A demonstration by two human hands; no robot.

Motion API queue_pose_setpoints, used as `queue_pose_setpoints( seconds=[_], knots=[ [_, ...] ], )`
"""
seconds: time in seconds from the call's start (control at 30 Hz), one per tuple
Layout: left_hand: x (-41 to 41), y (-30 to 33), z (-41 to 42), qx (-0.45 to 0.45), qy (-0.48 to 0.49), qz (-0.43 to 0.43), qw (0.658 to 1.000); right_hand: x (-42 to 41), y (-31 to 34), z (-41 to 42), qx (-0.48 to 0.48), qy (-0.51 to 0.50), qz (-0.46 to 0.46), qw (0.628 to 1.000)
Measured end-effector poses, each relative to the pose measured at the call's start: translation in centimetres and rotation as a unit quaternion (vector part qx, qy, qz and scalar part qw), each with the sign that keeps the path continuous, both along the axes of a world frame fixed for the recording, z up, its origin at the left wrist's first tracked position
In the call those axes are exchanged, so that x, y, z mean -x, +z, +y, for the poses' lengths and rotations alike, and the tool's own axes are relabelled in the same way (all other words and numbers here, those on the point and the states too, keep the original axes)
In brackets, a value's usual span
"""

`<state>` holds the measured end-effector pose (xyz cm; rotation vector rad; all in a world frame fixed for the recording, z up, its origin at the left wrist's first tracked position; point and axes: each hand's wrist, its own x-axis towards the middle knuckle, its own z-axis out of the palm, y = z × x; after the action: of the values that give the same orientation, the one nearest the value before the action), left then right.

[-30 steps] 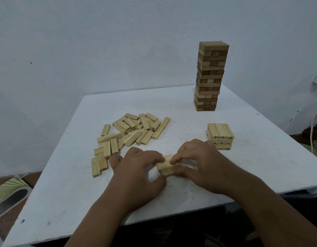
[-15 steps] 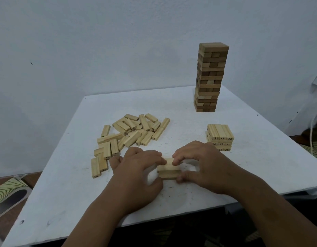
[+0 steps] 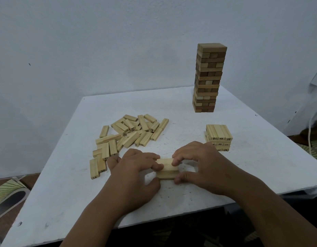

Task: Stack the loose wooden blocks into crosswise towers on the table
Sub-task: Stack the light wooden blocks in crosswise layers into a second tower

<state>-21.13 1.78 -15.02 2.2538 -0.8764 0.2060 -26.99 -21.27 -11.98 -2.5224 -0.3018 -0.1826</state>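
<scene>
White table (image 3: 68, 202) bears loose blocks (image 3: 131, 134), two towers.

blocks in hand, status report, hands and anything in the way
Left hand and right hand both pinching the block bundle low over the table. Short stack right behind, loose pile off left. Path clear.

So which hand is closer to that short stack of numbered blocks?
The right hand: the short stack sits just beyond its knuckles. The left hand is farther off, across the small bundle of blocks both hands grip.
</scene>
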Motion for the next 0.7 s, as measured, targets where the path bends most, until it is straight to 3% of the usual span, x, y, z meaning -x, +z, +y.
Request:
queue_pose_setpoints(
  seconds=[0.7],
  knots=[
    [0.7,1.1,-0.1,-0.031,0.019,0.009,0.999,0.8,0.7,0.1,0.000,0.001,-0.004,1.000]
  ],
)
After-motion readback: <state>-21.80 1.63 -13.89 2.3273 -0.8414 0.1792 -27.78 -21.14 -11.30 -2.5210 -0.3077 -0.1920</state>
